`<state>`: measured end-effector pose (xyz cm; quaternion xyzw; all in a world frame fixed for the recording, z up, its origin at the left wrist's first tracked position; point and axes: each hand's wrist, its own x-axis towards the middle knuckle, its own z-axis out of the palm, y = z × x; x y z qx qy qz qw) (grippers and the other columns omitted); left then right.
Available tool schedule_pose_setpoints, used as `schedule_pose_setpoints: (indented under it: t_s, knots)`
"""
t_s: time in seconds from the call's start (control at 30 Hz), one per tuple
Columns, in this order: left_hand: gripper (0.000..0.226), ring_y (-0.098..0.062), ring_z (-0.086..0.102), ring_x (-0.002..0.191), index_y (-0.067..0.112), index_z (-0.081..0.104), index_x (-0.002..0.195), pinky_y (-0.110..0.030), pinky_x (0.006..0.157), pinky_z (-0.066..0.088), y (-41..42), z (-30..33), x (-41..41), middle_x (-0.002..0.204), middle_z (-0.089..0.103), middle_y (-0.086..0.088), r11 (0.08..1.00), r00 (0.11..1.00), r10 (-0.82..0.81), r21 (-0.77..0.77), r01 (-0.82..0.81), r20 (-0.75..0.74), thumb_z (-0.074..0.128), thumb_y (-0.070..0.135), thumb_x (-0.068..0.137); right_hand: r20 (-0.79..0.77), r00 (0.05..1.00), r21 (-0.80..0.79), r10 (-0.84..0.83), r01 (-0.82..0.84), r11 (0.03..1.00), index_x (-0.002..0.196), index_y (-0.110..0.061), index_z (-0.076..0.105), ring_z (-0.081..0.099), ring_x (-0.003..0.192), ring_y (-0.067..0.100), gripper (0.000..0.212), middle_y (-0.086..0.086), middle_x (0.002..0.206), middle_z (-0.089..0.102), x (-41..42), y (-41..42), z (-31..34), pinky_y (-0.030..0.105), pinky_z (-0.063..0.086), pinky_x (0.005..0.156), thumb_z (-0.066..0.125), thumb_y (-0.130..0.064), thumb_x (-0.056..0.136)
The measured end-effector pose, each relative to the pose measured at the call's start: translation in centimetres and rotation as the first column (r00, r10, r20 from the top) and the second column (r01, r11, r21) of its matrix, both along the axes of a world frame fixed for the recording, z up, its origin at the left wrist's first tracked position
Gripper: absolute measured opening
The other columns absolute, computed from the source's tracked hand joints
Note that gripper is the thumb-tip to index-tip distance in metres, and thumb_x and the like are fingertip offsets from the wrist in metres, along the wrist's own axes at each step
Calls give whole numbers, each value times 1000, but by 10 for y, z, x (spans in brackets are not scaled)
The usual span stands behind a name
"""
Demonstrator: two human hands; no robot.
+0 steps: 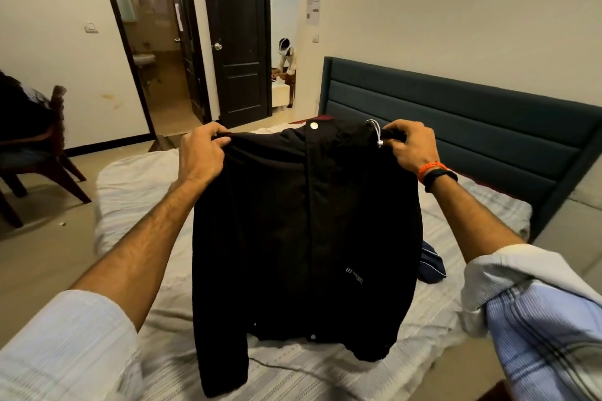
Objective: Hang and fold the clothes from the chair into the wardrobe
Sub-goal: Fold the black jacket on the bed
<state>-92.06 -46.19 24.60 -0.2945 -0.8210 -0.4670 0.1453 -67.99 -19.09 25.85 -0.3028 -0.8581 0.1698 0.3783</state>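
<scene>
— Black cloth fills the middle: whose hands have the jacket (306,238)?
— Both. The left hand (203,148) pinches the shoulder at ten o'clock, fingers curled round a fold of fabric; the right hand (412,146) grips the other shoulder at two o'clock, clamped on the cloth just beside a white drawstring (376,133).
— How does it hang?
— Front toward the camera, closed down the centre, a white snap at the collar, a small white logo low on the chest. The hem touches the bed (146,205) toward six o'clock; one sleeve droops lower, at seven o'clock.
— What's on the bed?
— A pale striped sheet, and a dark blue garment (431,265) at four o'clock, partly hidden behind the jacket. The teal headboard (456,127) runs from one to three o'clock.
— And the chair?
— At nine o'clock, a wooden chair (49,159) with dark clothes heaped on it, well apart from the bed.
— Anything on the wrists?
— An orange band and a black one (436,172) on the right. A blue striped cloth (547,345) lies over the right forearm at five o'clock.
</scene>
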Motion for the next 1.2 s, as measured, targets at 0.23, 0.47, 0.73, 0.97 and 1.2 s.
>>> schedule_pose_setpoints:
  t_s: [0.23,0.47,0.73,0.97,1.2]
  knots:
    - [17,-20,57,106,18,69,110,-31,88,46,14,-3,6,112,67,-6,995,989,-101,38,97,109,56,18,99,-82,996,-23,-44,42,999,105,-8,74,64,95,16,20,8,103,73,30,-8,-5,25,48,91,69,-3,86]
    - [20,-17,55,99,14,68,114,-28,81,41,23,-5,17,111,67,-8,991,988,-126,56,121,89,54,16,100,-104,990,-48,-94,89,995,107,-7,74,62,93,12,21,9,104,73,47,-13,-11,22,46,90,68,-3,87]
    - [19,-15,54,104,15,67,113,-28,85,41,26,-2,16,115,65,-6,984,977,-169,82,159,133,53,15,100,-95,989,-60,-117,111,992,108,-7,73,63,96,15,21,9,105,73,50,-18,-11,22,46,91,67,-4,89]
    - [19,-17,58,105,14,68,109,-25,86,42,12,-5,11,107,66,-2,965,972,-220,166,204,81,52,11,100,-164,986,-46,-9,2,999,106,-13,74,66,95,14,21,-1,98,71,62,-29,-10,22,51,89,66,-5,88]
    - [19,-13,59,96,11,69,105,-5,72,41,5,-2,12,98,65,0,923,977,-210,336,190,24,51,9,98,-405,912,-67,61,-96,993,102,-18,72,69,92,5,27,-5,95,72,57,-49,-14,28,55,92,68,1,84]
